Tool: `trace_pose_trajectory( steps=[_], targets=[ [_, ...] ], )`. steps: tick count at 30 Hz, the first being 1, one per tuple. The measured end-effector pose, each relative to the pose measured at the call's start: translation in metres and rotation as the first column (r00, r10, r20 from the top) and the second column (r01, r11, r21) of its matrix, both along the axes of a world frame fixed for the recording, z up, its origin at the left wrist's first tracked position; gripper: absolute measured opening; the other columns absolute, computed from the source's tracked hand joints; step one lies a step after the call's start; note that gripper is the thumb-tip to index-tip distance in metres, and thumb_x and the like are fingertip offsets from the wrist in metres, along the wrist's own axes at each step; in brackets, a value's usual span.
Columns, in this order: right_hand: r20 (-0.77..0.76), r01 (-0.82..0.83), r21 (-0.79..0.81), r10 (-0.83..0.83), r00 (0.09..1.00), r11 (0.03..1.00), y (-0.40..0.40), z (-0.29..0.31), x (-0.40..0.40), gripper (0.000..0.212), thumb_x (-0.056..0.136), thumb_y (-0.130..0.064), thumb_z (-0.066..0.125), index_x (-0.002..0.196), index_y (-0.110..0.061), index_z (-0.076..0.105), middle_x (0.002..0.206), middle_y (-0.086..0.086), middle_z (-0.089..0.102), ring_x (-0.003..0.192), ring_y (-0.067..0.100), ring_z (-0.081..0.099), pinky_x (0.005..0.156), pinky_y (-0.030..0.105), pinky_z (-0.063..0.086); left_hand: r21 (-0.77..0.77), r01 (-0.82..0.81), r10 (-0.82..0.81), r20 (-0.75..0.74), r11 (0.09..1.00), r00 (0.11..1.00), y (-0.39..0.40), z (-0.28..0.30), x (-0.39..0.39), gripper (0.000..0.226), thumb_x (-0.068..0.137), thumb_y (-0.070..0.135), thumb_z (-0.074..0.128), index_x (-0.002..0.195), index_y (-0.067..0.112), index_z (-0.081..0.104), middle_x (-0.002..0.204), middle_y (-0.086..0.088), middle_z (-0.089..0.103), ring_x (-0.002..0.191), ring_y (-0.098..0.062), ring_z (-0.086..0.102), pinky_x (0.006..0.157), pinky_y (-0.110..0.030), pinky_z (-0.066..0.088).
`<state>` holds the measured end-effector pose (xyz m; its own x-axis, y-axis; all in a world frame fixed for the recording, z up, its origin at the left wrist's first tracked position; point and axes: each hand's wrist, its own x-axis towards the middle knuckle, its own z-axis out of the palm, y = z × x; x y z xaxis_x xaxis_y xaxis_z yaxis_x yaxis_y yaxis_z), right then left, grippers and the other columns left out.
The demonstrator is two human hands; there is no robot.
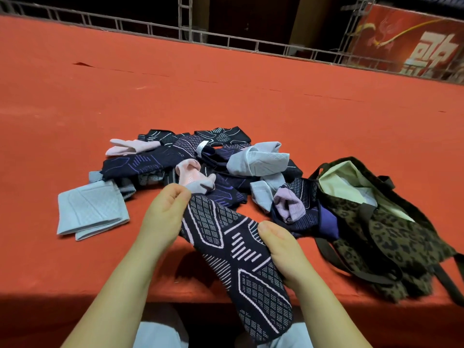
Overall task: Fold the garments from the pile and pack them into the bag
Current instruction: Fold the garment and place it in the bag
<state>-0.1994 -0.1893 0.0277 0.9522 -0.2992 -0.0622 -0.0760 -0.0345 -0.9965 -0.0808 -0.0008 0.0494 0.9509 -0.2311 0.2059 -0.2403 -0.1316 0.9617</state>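
A long dark sock with pale pink line patterns (233, 257) stretches from the pile toward me, its lower end hanging past the table's front edge. My left hand (163, 217) grips its upper left edge. My right hand (278, 249) holds its right edge, thumb on top. Behind lies the pile (200, 162) of dark, pink and light blue socks. A leopard-print bag (384, 229) lies open at the right, its pale lining showing.
A folded light blue sock (90, 212) lies flat left of the pile. The red cloth table (226, 91) runs far back to a metal truss rail (226, 38). A red banner (414, 46) stands at the back right.
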Motion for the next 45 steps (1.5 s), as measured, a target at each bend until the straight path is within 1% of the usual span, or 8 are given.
trace_pose_trajectory(
  steps=[3,6,11,21,26,31,38,45],
  targets=[
    [0.02,-0.014,0.074,0.012,1.0,0.997,-0.005,-0.006,-0.004,0.024,0.095,-0.022,0.05,0.074,-0.01,0.055,0.066,-0.002,0.059,0.058,0.007,0.051,0.054,0.019,0.043,0.053,0.153,-0.153,-0.004,0.987,0.988,0.004,0.005,0.007,0.031,0.088,0.027,0.061,0.059,0.018,0.051,0.058,0.003,0.044,0.051,-0.005,0.036,0.052,-0.028,0.028],
    [-0.021,-0.033,0.077,0.035,0.999,0.996,-0.005,-0.013,-0.007,0.025,0.085,-0.034,0.06,0.076,-0.012,0.055,0.07,0.002,0.056,0.064,0.012,0.049,0.057,0.024,0.041,-0.298,0.27,-0.326,-0.156,0.916,0.933,-0.001,0.003,0.006,0.035,0.064,0.053,0.074,0.063,0.02,0.063,0.057,0.002,0.056,0.048,-0.008,0.046,0.045,-0.02,0.034],
    [0.002,0.15,0.179,-0.153,0.988,0.972,-0.007,-0.023,-0.009,0.022,0.096,-0.023,0.052,0.083,-0.007,0.061,0.079,0.007,0.062,0.075,0.019,0.054,0.071,0.035,0.043,-0.425,0.39,-0.497,-0.175,0.817,0.85,-0.016,-0.005,-0.002,0.039,0.068,0.001,0.068,0.104,0.014,0.058,0.076,0.0,0.071,0.061,-0.006,0.063,0.055,-0.015,0.048],
    [0.023,-0.042,0.083,0.04,0.999,0.996,0.003,-0.021,-0.007,0.02,0.089,-0.031,0.056,0.079,-0.014,0.06,0.074,-0.003,0.06,0.069,0.011,0.051,0.064,0.028,0.042,-0.739,0.07,-0.344,-0.225,0.67,0.912,-0.02,0.005,-0.006,0.019,0.096,0.009,0.039,0.101,0.023,0.051,0.073,0.005,0.071,0.059,-0.006,0.064,0.055,-0.019,0.054],
    [-0.001,-0.16,0.244,0.165,0.986,0.957,0.009,-0.024,-0.002,0.05,0.077,-0.042,0.068,0.097,0.003,0.06,0.092,0.017,0.059,0.086,0.027,0.05,0.079,0.038,0.04,-0.568,0.094,-0.252,-0.207,0.818,0.946,-0.02,0.014,-0.005,0.018,0.092,0.031,0.042,0.09,0.017,0.053,0.056,0.005,0.064,0.046,-0.002,0.057,0.046,-0.015,0.045],
    [0.072,-0.054,0.329,0.032,0.997,0.943,0.01,-0.029,0.0,0.031,0.085,-0.033,0.059,0.097,-0.004,0.061,0.1,0.019,0.062,0.095,0.027,0.055,0.092,0.045,0.041,-0.1,0.066,-0.094,-0.313,0.993,0.945,-0.016,-0.018,0.018,0.021,0.094,0.029,0.054,0.113,0.022,0.051,0.101,-0.004,0.059,0.076,-0.007,0.057,0.071,-0.027,0.044],
    [0.127,0.125,0.357,-0.181,0.975,0.926,0.009,-0.026,0.003,0.013,0.091,-0.021,0.055,0.089,-0.011,0.063,0.091,0.009,0.069,0.085,0.02,0.061,0.086,0.042,0.047,-0.128,0.459,-0.434,-0.613,0.879,0.661,-0.017,-0.038,-0.028,0.028,0.083,0.047,0.062,0.086,0.019,0.06,0.063,0.009,0.056,0.057,-0.01,0.047,0.054,-0.021,0.038],
    [0.051,0.294,0.08,-0.298,0.953,0.953,-0.009,-0.009,-0.001,0.015,0.089,-0.017,0.063,0.103,-0.021,0.057,0.078,0.003,0.068,0.068,0.012,0.061,0.064,0.029,0.047,-0.238,0.275,-0.343,-0.323,0.932,0.882,-0.024,-0.023,-0.026,0.068,0.084,0.001,0.065,0.13,0.04,0.034,0.075,-0.008,0.068,0.072,-0.017,0.063,0.07,-0.026,0.048]
  ],
)
